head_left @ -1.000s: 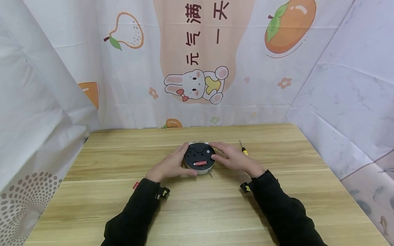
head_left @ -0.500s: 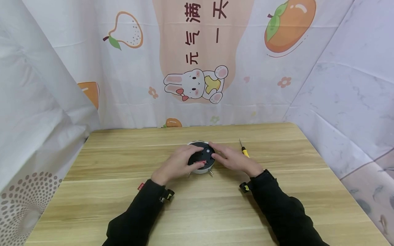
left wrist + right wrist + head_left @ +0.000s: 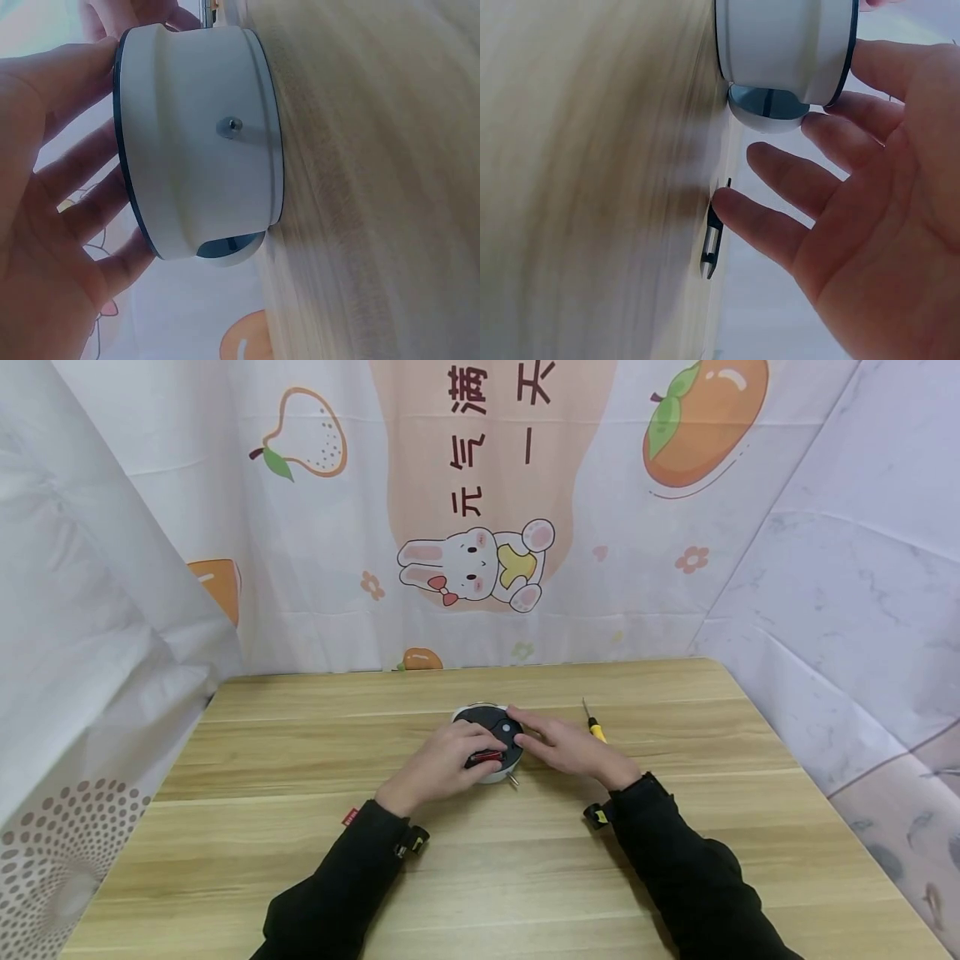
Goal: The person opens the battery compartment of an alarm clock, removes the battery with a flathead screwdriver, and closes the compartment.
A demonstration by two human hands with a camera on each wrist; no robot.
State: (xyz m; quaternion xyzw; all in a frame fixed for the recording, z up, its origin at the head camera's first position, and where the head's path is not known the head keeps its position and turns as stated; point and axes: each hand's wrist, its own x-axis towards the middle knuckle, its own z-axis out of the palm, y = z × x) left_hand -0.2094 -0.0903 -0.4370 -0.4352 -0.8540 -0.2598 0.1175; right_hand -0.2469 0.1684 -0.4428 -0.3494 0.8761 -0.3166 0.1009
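A round white clock (image 3: 486, 715) lies face down on the table, its black back facing up. A red battery (image 3: 487, 757) shows in the slot in that back. My left hand (image 3: 444, 762) reaches over the clock, thumb and fingertips pinching at the battery from either side. Beside the opposite rim, my right hand (image 3: 568, 747) rests its thumb and index fingertip on the clock's edge, the other fingers loosely extended. In the left wrist view a small metal leg (image 3: 230, 127) juts from the white side wall. Past the right fingers lies a screwdriver (image 3: 595, 725) with a yellow and black handle.
The wood-grain table (image 3: 495, 877) stretches around the clock on all sides. A printed curtain (image 3: 315, 568) hangs behind the far edge, and pale cloth also drapes at both sides. Black sleeves with wrist cameras cover both forearms.
My left hand has left the clock's left rim, moved rightward over its back and closed its thumb and fingers in at the battery. The right hand has stayed nearly still.
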